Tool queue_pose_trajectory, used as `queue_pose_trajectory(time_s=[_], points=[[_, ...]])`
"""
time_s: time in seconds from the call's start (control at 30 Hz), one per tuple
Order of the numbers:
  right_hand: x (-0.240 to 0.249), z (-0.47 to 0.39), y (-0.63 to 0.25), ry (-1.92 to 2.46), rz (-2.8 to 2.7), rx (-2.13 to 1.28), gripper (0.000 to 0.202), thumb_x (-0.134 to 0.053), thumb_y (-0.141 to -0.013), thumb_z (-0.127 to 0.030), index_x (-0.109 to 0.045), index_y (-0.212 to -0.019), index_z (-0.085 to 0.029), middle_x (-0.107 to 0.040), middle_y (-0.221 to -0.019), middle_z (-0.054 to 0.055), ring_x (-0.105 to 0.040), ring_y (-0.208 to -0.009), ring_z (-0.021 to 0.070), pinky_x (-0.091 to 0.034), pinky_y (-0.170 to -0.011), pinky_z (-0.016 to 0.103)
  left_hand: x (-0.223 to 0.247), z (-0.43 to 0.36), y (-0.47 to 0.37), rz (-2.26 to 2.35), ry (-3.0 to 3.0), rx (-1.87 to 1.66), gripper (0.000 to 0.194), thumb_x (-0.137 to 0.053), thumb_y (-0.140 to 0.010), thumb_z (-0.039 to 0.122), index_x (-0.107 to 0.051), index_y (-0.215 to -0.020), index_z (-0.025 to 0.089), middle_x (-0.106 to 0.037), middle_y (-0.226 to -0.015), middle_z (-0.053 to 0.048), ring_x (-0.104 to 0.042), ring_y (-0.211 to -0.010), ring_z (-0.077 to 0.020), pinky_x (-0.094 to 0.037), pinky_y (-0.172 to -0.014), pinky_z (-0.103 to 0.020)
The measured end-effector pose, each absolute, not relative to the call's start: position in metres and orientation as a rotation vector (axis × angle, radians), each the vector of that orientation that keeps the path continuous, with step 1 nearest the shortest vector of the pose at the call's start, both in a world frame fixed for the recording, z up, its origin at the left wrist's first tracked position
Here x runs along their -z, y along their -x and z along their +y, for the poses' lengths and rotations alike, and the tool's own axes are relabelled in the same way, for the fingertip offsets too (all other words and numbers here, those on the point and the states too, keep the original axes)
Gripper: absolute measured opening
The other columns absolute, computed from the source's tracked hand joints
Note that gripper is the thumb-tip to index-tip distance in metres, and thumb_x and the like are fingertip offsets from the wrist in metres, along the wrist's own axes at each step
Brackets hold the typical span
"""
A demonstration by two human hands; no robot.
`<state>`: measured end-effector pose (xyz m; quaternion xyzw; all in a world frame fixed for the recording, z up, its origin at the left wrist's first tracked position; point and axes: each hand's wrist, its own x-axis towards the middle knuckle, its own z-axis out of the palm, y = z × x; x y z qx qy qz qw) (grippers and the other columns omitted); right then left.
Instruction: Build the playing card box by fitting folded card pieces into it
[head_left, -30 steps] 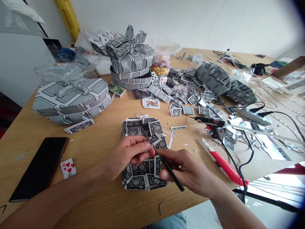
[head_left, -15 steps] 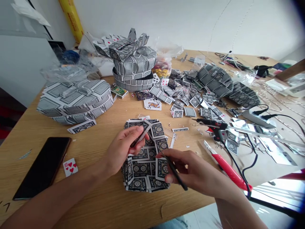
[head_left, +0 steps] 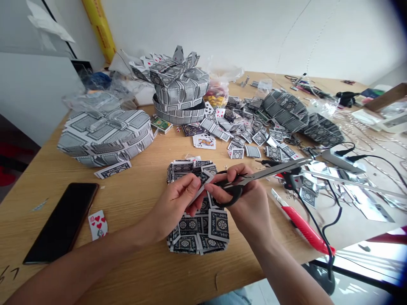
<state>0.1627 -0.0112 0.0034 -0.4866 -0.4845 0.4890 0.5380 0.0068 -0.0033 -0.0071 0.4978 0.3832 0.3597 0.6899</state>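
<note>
The left hand [head_left: 171, 201] was pinching a dark card [head_left: 206, 175] above the woven card box [head_left: 186, 244], in the near middle of the table [head_left: 136, 273]. The right hand [head_left: 251, 203] was grasping the scissors [head_left: 267, 171], which pointed right, close beside this card.

Pinching card [head_left: 207, 176] in left hand [head_left: 176, 197] above box [head_left: 186, 244]. Gripping scissors [head_left: 262, 173] in right hand [head_left: 252, 205], blades [head_left: 284, 167] out rightward from box; also touching card with same hand. Left of box: phone [head_left: 62, 222], ten of hearts [head_left: 97, 224]. Right of box: cutter [head_left: 307, 231], glue gun [head_left: 291, 179]. Behind box: loose cards [head_left: 259, 138].
</note>
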Motion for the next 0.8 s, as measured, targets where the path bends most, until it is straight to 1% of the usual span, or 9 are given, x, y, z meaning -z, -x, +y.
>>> queue_pose_trajectory(time_s=[0.1, 0.2, 0.3, 0.43, 0.5, 0.57, 0.63, 0.7, 0.8], points=[[-0.004, -0.011, -0.162, 1.119, -1.119, -1.187, 0.044, -0.082, -0.07, -0.027, -0.04, -0.081, -0.024, -0.073, -0.079, -0.004, -0.068, -0.063, 0.0122, -0.055, -0.059, 0.023, 0.01, -0.003, -0.007, 0.795, -1.023, -0.792, 0.039, -0.048, -0.094, 0.051, -0.051, -0.075, 0.018, -0.052, -0.067, 0.003, -0.046, -0.056, -0.0075, -0.038, -0.055, -0.021], [-0.003, -0.009, -0.162, 1.048, -1.081, -1.333, 0.046, -0.081, -0.072, -0.028, -0.037, -0.085, -0.026, -0.072, -0.08, -0.005, -0.067, -0.055, 0.0135, -0.056, -0.051, 0.026, 0.013, -0.004, -0.007, 0.686, -0.87, -0.751, 0.04, -0.052, -0.091, 0.054, -0.054, -0.077, 0.017, -0.056, -0.074, 0.001, -0.05, -0.06, -0.0092, -0.043, -0.06, -0.023], [-0.002, -0.006, -0.163, 0.942, -1.062, -1.527, 0.045, -0.077, -0.076, -0.028, -0.034, -0.088, -0.027, -0.07, -0.079, -0.007, -0.065, -0.049, 0.0145, -0.055, -0.042, 0.027, 0.014, -0.004, -0.006, 0.608, -0.807, -0.723, 0.04, -0.055, -0.089, 0.055, -0.056, -0.077, 0.016, -0.056, -0.075, 0.0, -0.055, -0.066, -0.0111, -0.047, -0.066, -0.025], [-0.004, -0.004, -0.163, 0.908, -1.065, -1.597, 0.047, -0.079, -0.074, -0.031, -0.034, -0.089, -0.028, -0.069, -0.078, -0.008, -0.064, -0.048, 0.0141, -0.052, -0.036, 0.025, 0.013, -0.004, -0.004, 0.542, -0.809, -0.668, 0.041, -0.055, -0.088, 0.057, -0.058, -0.08, 0.018, -0.057, -0.078, -0.001, -0.058, -0.073, -0.0134, -0.048, -0.073, -0.029], [-0.006, -0.005, -0.163, 0.961, -1.108, -1.501, 0.046, -0.08, -0.073, -0.033, -0.036, -0.087, -0.027, -0.071, -0.079, -0.006, -0.062, -0.046, 0.0125, -0.051, -0.036, 0.024, 0.011, -0.004, -0.003, 0.568, -0.846, -0.652, 0.043, -0.053, -0.087, 0.062, -0.06, -0.085, 0.019, -0.058, -0.081, -0.001, -0.058, -0.076, -0.0147, -0.048, -0.077, -0.031], [-0.007, -0.007, -0.162, 1.033, -1.204, -1.291, 0.043, -0.081, -0.072, -0.032, -0.04, -0.084, -0.025, -0.072, -0.078, -0.005, -0.064, -0.051, 0.012, -0.054, -0.045, 0.024, 0.01, -0.003, -0.002, 0.697, -0.982, -0.681, 0.045, -0.053, -0.086, 0.064, -0.062, -0.09, 0.019, -0.059, -0.084, -0.001, -0.056, -0.081, -0.0158, -0.046, -0.082, -0.031], [-0.006, -0.01, -0.161, 1.093, -1.329, -1.012, 0.038, -0.08, -0.073, -0.028, -0.043, -0.08, -0.025, -0.074, -0.077, -0.003, -0.068, -0.062, 0.0132, -0.056, -0.055, 0.024, 0.008, 0.0, -0.001, 0.852, -1.147, -0.759, 0.043, -0.054, -0.087, 0.06, -0.064, -0.097, 0.019, -0.061, -0.094, -0.003, -0.055, -0.091, -0.0172, -0.043, -0.089, -0.03], [-0.002, -0.012, -0.161, 1.124, -1.472, -0.731, 0.031, -0.078, -0.076, -0.023, -0.047, -0.08, -0.025, -0.075, -0.078, -0.002, -0.07, -0.07, 0.0146, -0.054, -0.059, 0.024, 0.008, 0.002, 0.0, 0.95, -1.22, -0.844, 0.038, -0.055, -0.09, 0.052, -0.061, -0.11, 0.02, -0.061, -0.108, -0.005, -0.054, -0.102, -0.0184, -0.041, -0.093, -0.029], [0.004, -0.013, -0.162, 1.133, -1.671, -0.389, 0.022, -0.073, -0.081, -0.02, -0.052, -0.083, -0.026, -0.076, -0.082, 0.0, -0.069, -0.064, 0.0137, -0.052, -0.057, 0.026, 0.009, 0.003, 0.001, 0.969, -1.202, -0.965, 0.037, -0.059, -0.09, 0.044, -0.055, -0.119, 0.022, -0.061, -0.118, -0.006, -0.055, -0.111, -0.0197, -0.042, -0.093, -0.029]])
